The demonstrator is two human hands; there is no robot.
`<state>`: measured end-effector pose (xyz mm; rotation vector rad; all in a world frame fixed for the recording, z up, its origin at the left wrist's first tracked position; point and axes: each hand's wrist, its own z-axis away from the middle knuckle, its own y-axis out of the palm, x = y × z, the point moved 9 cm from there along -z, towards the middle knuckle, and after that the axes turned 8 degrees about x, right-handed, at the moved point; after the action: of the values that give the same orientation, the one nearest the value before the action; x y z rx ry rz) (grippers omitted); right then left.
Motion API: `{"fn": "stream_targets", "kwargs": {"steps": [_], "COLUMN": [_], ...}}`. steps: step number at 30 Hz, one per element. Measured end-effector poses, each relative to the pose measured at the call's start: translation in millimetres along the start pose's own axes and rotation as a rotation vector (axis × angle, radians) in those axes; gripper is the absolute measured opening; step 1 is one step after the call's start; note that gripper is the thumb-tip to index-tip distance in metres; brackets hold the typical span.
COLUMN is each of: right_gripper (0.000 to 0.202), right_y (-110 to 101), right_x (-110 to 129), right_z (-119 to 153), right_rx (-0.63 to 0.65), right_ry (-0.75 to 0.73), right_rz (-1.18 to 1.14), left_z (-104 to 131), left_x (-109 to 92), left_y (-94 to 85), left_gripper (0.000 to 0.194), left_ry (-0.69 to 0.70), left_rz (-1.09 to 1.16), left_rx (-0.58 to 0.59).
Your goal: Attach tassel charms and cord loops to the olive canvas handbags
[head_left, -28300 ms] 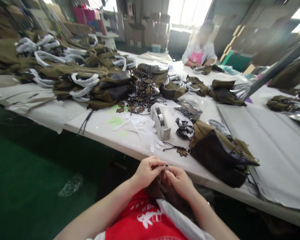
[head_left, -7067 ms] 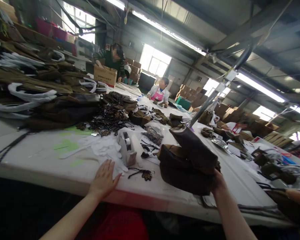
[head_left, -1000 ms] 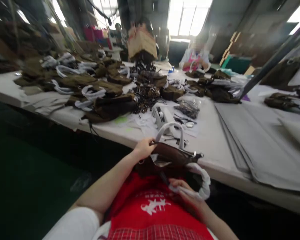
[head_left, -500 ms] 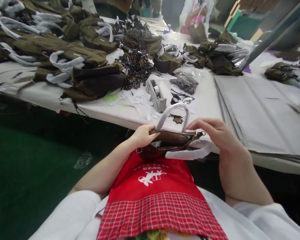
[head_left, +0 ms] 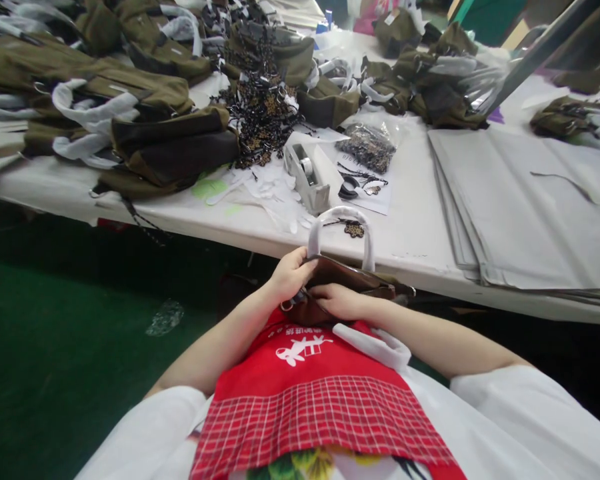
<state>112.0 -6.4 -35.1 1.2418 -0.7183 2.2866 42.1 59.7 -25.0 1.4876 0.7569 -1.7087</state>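
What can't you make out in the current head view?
Head view:
Inside of the held bag: mostly hidden by its own walls and the right hand.
What the right hand grips, if anything: hidden by the hand itself.
Far person: cut off by the top edge; pink fabric shows.
Print on the paper: too small, blurred.

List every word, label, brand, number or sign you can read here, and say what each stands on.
Red apron: white characters on the front, too small and blurred to read.
White paper beside the tape dispenser: dark print, too small and blurred to read.
No text in the picture can be read with certainty.
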Motion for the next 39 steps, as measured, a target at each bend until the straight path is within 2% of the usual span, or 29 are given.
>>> {"fn": "stream_targets", "kwargs": {"steps": [3,7,11,16,18,22,26,28,30,33,36,39], "right_gripper": [0.018,0.013,0.02,0.015,0.016,0.026,0.026,0.026,0.024,0.026,0.028,0.026], "right_y": [-21,-28,-29,-39,-46,-70,-83,-83,-77,-57,-47,-43], "right_x": [-28,-31,-28,-22,-14,1,2,7,17,26,22,19], "right_z": [1,-2,-8,-8,-2,18,30,31,29,22,16,12], "right_rx": [-0.15,-0.163,-0.152,-0.216,-0.253,-0.366,-0.358,-0.376,-0.382,-0.3,-0.24,-0.213], "right_ry": [0.201,0.241,0.268,0.233,0.226,0.351,0.449,0.404,0.275,0.071,0.047,0.063], "right_rz": [-0.211,-0.321,-0.079,0.124,0.287,0.758,0.882,0.894,0.892,0.869,0.887,0.912], "left_z": [-3,-4,-6,-9,-9,-10,-12,-13,-13,-15,-15,-15], "left_x": [4,6,9,9,7,1,-4,-4,-4,-5,-6,-7], "left_y": [6.4,13.2,15.6,10.1,9.0,0.7,-11.0,-13.2,-14.8,-18.4,-21.3,-20.9], "left_gripper": [0.034,0.039,0.043,0.041,0.044,0.051,0.049,0.046,0.044,0.037,0.027,0.023], "left_ry": [-0.024,-0.062,-0.099,-0.085,-0.092,-0.105,-0.101,-0.12,-0.128,-0.099,-0.096,-0.102], "left_rz": [0.187,0.371,0.433,0.422,0.391,0.263,0.109,0.014,-0.05,-0.056,-0.045,-0.028], "left_rx": [0.038,0.079,0.106,0.077,0.1,0.143,0.139,0.146,0.133,0.061,-0.011,-0.025]}}
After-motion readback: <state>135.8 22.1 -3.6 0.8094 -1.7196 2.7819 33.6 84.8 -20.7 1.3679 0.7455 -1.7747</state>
